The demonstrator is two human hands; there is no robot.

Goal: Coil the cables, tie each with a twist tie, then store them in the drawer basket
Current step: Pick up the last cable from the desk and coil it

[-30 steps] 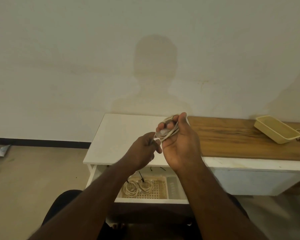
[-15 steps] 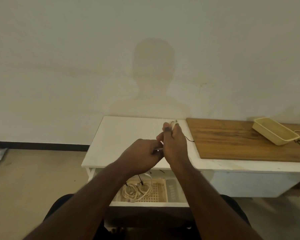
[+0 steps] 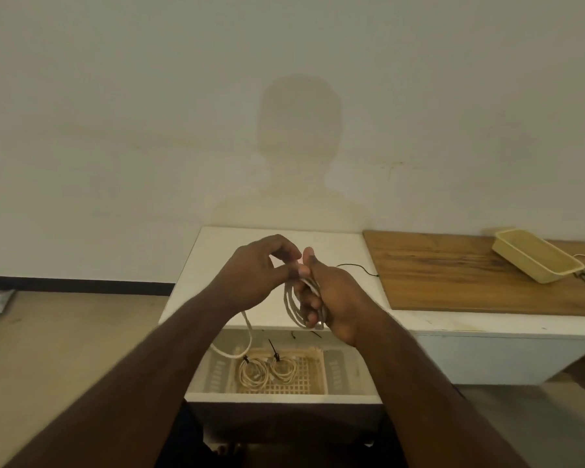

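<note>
Since the earlier frame, loops have opened: right hand (image 3: 335, 298) grips the cable coil (image 3: 296, 307), left hand (image 3: 257, 275) pinches its strand; the dangling tail (image 3: 247, 336) may snag, loosening loops.

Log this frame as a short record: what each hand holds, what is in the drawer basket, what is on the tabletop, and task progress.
left hand: pinching the cable near the top of the coil; loose tail hangs below it
right hand: gripping the white cable coil, untied
drawer basket: in the open drawer, holds two tied coils
tabletop: black twist tie on the white top; yellow tray on the wooden board
progress: two stored, third being coiled
</note>
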